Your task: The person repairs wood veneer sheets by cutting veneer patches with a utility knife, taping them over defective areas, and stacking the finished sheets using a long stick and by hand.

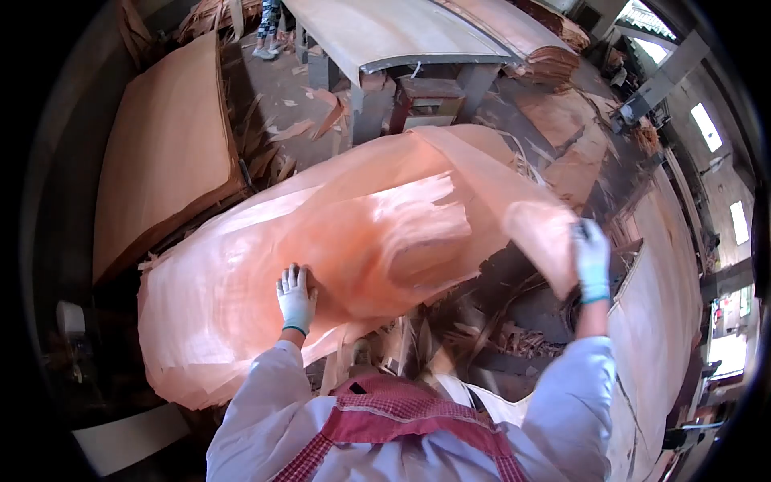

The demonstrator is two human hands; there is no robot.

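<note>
Pressing flat with an open palm suits the left hand (297, 304) in the head view: its fingers lie slightly spread on the veneer pile (201, 301) directly ahead of the body, gripping nothing. The right hand (593, 255), out to the right, has its grip closed on the outer end of the lifted sheet (542, 229); blur hides exact finger placement. Recommended handling: load the left palm evenly, without pushing into the wrinkles; guide the lifted sheet in a low, smooth arc, since thin veneer probably splits along the grain under a sharp pull. Clear the ragged edge (456, 221) mid-pile and the scraps (522, 341) near right, where snagging is likely.
</note>
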